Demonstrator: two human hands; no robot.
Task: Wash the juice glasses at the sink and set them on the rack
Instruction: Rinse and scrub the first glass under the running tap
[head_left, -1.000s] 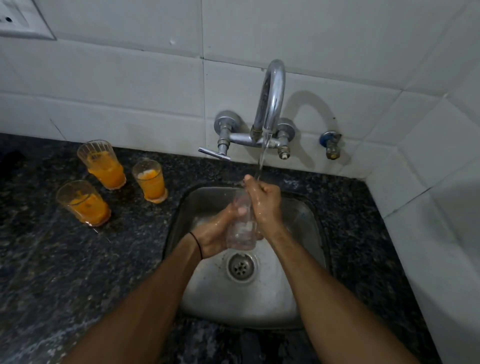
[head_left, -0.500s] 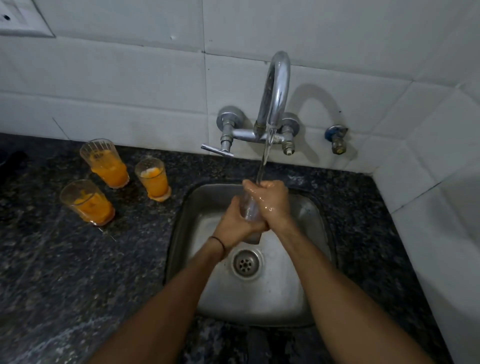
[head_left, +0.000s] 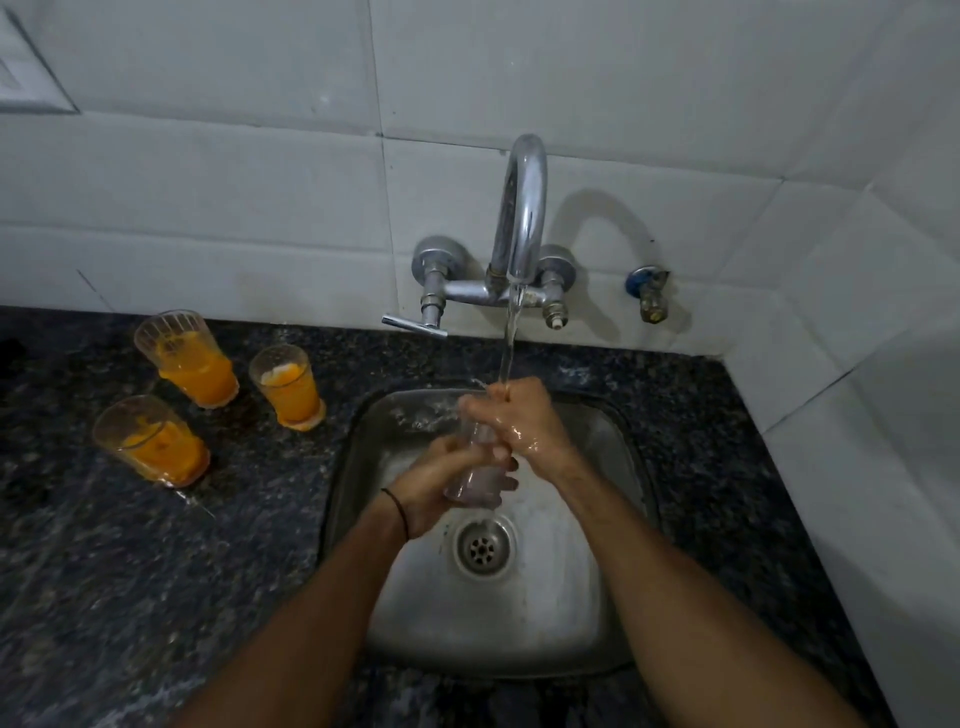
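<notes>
Rinsing clear ribbed juice glass (head_left: 475, 467) under running chrome tap (head_left: 522, 218), above steel sink (head_left: 613, 613).
Left hand (head_left: 441, 480) wrapped round base, right hand (head_left: 519, 423) curled over rim; long axis upright, leaning slightly away.

A: Left hand (head_left: 436, 480)?
B: Forearm enters from seven o'clock, a dark band at the wrist. Its fingers curl round the lower part of the glass (head_left: 475, 470).

A: Right hand (head_left: 519, 423)?
B: Forearm enters from five o'clock. The wet hand sits at one o'clock of the left, fingers bent over the upper part of the glass, knuckles toward twelve o'clock.
</notes>
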